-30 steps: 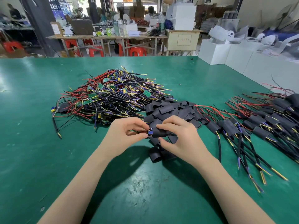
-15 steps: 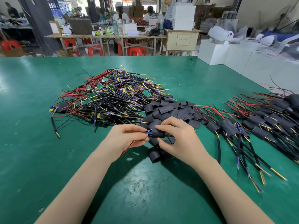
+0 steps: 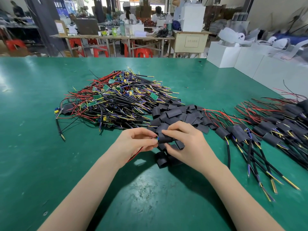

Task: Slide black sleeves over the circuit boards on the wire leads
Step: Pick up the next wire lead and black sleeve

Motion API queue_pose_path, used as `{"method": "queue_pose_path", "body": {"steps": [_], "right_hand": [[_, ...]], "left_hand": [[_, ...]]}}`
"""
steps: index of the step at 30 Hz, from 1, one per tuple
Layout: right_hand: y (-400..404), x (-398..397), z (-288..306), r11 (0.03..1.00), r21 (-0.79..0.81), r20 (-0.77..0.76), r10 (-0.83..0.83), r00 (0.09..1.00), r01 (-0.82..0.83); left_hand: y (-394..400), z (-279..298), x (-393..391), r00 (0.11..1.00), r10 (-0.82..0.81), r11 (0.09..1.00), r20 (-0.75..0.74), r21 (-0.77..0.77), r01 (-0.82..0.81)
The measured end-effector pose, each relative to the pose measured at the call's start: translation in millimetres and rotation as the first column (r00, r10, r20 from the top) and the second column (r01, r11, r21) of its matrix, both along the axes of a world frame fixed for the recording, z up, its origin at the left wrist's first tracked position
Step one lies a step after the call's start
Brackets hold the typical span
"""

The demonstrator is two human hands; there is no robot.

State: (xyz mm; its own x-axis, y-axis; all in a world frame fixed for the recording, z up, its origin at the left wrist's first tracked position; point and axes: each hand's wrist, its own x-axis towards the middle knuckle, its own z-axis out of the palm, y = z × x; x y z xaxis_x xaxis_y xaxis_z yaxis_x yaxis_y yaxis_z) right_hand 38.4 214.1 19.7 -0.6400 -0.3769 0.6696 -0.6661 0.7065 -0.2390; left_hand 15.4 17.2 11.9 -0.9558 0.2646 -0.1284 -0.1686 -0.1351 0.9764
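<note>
The right hand (image 3: 186, 144) grips a short black flattened tube sleeve (image 3: 165, 139) between thumb and curled fingers, holding it just above the green tabletop (image 3: 41, 147); the left hand (image 3: 133, 144) meets it at the sleeve's left mouth, its thumb and forefinger pinching the thin red wire lead (image 3: 136, 154) that runs back under the palm; a small blue part of the circuit board (image 3: 158, 138) shows at that mouth, the rest of the board hidden inside the sleeve or behind the fingers, so how far it is covered cannot be told; directly below the held sleeve, a few loose black sleeves (image 3: 161, 160) lie on the tabletop; just beyond the held sleeve sits a heap of empty black sleeves (image 3: 176, 114), touching on its left a large tangled pile of red, black, yellow and purple wire leads with bare green circuit boards (image 3: 113, 104); to the right of the held sleeve, a spread row of leads already wearing black sleeves (image 3: 275, 129) fans out, their yellow-tipped ends pointing toward the near edge of the tabletop; past the far edge of the tabletop stand white boxes (image 3: 223, 54), red plastic stools (image 3: 143, 52) and cluttered work tables (image 3: 116, 36) with seated people behind them.
</note>
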Motion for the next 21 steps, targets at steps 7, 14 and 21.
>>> {"method": "queue_pose_path", "body": {"steps": [7, 14, 21], "right_hand": [[-1, -1, 0, 0.997, -0.071, -0.101, 0.034, 0.994, -0.041], [-3, -1, -2, 0.988, -0.151, -0.117, 0.019, 0.993, -0.037], [-5, -1, 0, 0.974, -0.224, -0.097, 0.014, 0.995, -0.036]], "left_hand": [[-2, 0, -2, 0.997, -0.06, 0.993, -0.049, 0.1, 0.065], [-1, -4, -3, 0.931, -0.364, 0.852, 0.027, 0.413, 0.321], [7, -2, -1, 0.929, -0.369, 0.809, 0.011, 0.496, 0.316]]}}
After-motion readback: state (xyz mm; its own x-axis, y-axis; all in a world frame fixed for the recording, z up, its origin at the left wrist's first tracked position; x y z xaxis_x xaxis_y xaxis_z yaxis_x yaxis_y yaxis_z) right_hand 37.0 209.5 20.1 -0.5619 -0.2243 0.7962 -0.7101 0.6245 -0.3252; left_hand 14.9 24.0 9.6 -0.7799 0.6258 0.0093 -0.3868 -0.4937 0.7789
